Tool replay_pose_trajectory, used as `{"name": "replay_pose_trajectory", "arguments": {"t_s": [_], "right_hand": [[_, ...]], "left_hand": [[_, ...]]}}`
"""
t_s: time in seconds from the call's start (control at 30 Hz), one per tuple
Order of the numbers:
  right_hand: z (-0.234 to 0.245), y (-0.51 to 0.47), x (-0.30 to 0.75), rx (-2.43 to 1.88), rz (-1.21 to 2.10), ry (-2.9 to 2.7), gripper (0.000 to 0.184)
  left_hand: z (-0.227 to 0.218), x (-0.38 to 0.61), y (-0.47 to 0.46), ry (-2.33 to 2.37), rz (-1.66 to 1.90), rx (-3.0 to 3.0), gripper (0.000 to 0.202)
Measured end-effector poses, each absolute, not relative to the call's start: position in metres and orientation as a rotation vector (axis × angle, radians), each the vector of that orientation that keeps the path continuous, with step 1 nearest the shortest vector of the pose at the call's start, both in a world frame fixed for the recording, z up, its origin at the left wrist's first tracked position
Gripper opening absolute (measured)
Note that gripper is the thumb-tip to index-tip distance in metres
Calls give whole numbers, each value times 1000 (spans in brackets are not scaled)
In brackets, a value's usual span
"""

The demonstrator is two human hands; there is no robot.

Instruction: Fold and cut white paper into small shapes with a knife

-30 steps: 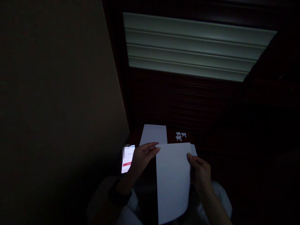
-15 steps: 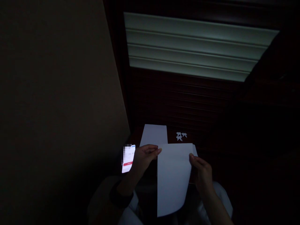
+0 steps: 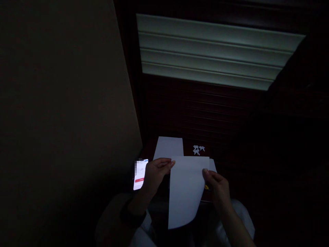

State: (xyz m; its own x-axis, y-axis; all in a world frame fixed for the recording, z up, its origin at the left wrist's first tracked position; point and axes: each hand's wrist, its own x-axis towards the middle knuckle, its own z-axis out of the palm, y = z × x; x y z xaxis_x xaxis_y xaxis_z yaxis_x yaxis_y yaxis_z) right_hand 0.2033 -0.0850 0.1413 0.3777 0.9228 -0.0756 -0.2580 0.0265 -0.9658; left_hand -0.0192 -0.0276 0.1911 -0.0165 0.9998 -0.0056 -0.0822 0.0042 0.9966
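Both of my hands hold up a white sheet of paper (image 3: pixel 187 190), which hangs down towards my lap with its lower right edge curling. My left hand (image 3: pixel 158 173) pinches its upper left corner between thumb and fingers. On the right edge, a little below the top corner, my right hand (image 3: pixel 218 185) grips it with the thumb in front. Behind the sheet, another white paper (image 3: pixel 168 146) lies flat on the dark table. A further paper (image 3: pixel 212 165) shows partly behind the held sheet, near my right hand. Something small and yellow (image 3: pixel 206 187) peeks out beside the sheet's right edge.
A lit phone (image 3: pixel 140 174) is at the left, partly behind my left hand. Several small folded white paper pieces (image 3: pixel 197 149) lie at the table's back. A wall (image 3: pixel 77 85) rises at left, and a slatted panel (image 3: pixel 205 51) stands ahead.
The held sheet and my right hand have shifted slightly left, and the sheet's lower edge has risen. More of the paper behind and the yellow thing now show. Both hands keep their grip.
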Motion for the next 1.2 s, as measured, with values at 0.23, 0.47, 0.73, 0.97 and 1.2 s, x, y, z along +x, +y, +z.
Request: {"name": "replay_pose_trajectory", "arguments": {"t_s": [0.23,0.47,0.73,0.97,1.2], "right_hand": [[143,-85,206,-1230,1035,-808,26],[146,-84,208,-1274,1016,-818,29],[149,-89,206,-1305,1006,-962,27],[148,-89,200,-1388,974,-1062,30],[145,-88,182,-1417,1018,-1174,33]], "left_hand": [[185,-24,-23,1123,1232,1103,35],[183,-29,-21,1095,1166,1145,37],[182,-30,-15,1026,1084,1412,41],[193,-23,-25,1214,1064,1771,34],[212,-4,-26,1046,887,2020,32]]}}
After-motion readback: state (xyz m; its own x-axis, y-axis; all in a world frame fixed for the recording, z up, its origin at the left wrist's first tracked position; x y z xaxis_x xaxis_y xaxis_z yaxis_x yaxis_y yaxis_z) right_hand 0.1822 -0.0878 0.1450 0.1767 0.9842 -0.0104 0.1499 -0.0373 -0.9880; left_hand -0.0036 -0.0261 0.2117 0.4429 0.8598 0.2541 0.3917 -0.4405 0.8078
